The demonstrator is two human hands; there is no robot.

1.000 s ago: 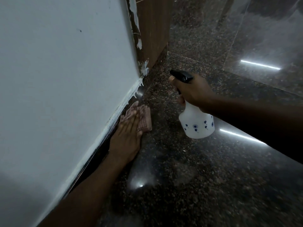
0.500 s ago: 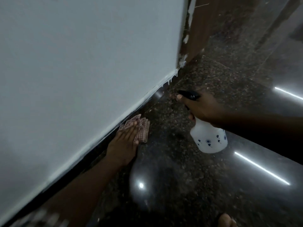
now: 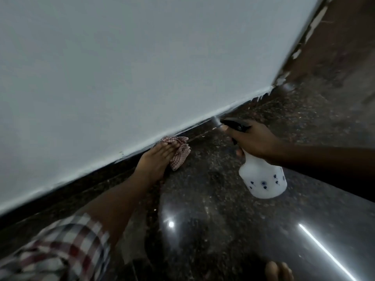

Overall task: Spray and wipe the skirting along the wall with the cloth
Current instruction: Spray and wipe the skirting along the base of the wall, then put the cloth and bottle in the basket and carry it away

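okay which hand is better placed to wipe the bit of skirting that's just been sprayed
Left. The left hand already presses the cloth against the skirting, beside the wet patch; the right hand grips the spray bottle.

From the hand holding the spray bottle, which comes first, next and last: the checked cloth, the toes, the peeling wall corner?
1. Checked cloth, left of the right hand, under the left hand.
2. Peeling wall corner, up beyond it.
3. Toes, at the bottom edge.
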